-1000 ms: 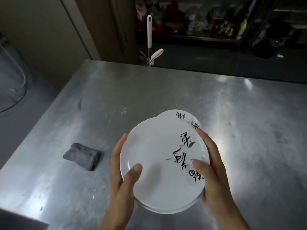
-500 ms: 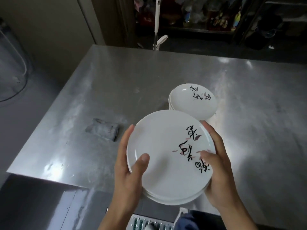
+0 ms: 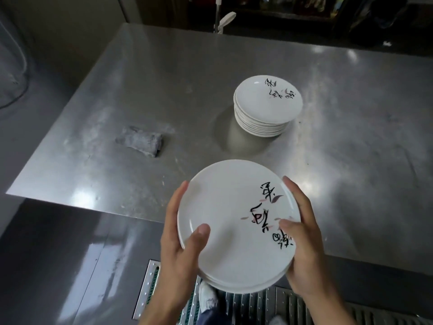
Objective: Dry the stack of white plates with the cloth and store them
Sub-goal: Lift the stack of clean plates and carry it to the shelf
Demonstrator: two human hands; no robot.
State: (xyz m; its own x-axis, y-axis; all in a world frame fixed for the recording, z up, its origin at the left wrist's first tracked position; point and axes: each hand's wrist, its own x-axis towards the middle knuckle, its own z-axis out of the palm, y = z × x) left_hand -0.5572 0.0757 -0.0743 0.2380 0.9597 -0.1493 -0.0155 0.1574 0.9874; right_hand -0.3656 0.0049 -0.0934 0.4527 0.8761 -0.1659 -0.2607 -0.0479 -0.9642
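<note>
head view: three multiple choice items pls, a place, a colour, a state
1. Where does the crumpled grey cloth lie?
A. on the steel table, left of the tall stack of white plates
B. on top of that stack
C. on the floor
2. What colour is the large brush lettering on the held pile of white plates?
A. blue
B. black
C. green
3. What are the left hand and right hand doing?
A. both lie flat on the table
B. both hold the pile by its rim
C. only one touches it

Answers: 1 A, it sits left of the stack, apart; 2 B, black strokes, faint pink accents; 3 B, thumbs on top, fingers along the rim.
</note>
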